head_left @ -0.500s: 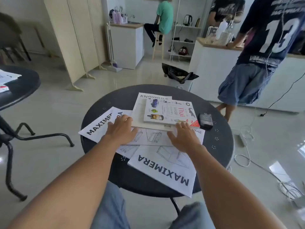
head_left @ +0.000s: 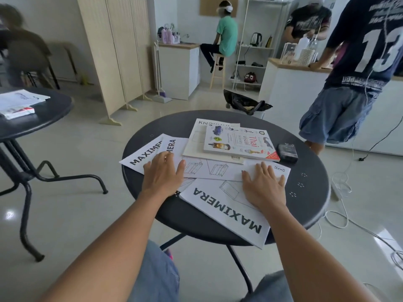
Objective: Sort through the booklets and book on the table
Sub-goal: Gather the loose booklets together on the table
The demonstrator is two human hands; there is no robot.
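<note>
Head view: left hand [head_left: 163, 173] and right hand [head_left: 262, 184] lie flat, fingers spread, on MAXIMERA booklets [head_left: 226, 211] beside Thai book [head_left: 239, 142].

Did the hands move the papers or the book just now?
Not visibly. The right hand slid a little to the right on the MAXIMERA booklets; the left hand stayed flat where it was. Neither hand took hold of anything. The Thai book and the small black device did not move.

book [head_left: 238, 142] covering booklet title [head_left: 209, 123]
</note>
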